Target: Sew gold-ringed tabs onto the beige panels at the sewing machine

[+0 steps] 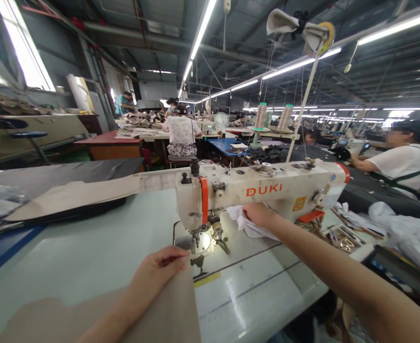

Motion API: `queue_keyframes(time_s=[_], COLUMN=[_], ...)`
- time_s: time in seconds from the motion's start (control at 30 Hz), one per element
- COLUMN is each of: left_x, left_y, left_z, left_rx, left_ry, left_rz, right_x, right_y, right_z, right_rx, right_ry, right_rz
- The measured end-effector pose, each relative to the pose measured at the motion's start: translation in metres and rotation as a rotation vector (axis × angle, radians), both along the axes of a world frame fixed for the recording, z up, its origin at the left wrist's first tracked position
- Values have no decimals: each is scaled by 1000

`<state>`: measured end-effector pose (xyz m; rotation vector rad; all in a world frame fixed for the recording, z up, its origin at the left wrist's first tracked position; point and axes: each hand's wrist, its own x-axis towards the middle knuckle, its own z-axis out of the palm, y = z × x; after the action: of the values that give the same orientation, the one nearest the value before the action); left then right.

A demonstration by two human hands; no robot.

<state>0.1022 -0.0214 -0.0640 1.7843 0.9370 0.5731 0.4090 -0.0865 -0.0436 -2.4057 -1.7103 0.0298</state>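
Note:
My left hand (160,267) pinches the upper corner of a beige fabric panel (174,309), just in front of the needle area. The panel lies on the pale table of a white sewing machine (227,183) marked DUKI. Under the machine's arm, my right hand (260,214) is closed on a crumpled white cloth (239,219), its fingertips partly hidden by the cloth. Between the hands are the presser foot (196,238) and the lit needle plate (203,244), with a metal guide (222,242) beside it.
Beige cut pieces (77,195) lie over dark material at the left. Gold-handled scissors (346,245) sit in a tray at the right, near clear plastic wrapping (403,233). Thread cones (261,116) stand behind the machine. A co-worker (403,162) sits at the right; others work farther back.

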Motion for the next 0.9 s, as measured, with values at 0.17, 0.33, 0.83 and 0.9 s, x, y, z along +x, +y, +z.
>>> queue_keyframes(time_s=[0.17,0.33,0.83,0.9], left_x=[2,2,5,6], left_y=[2,1,-17,-19], left_z=[-5,-7,-16,-15], left_rx=[-43,-77,-105,-126], left_ry=[-41,-88,-248,-286], left_rz=[0,23,-25,-23], right_x=[8,7,-107,-116], right_y=[1,-13,-77,-72], right_z=[-2,2,-8,-10], right_rx=[88,297,461,424], right_ry=[114,342,1731,1740], right_rz=[-32,-66,40,36])
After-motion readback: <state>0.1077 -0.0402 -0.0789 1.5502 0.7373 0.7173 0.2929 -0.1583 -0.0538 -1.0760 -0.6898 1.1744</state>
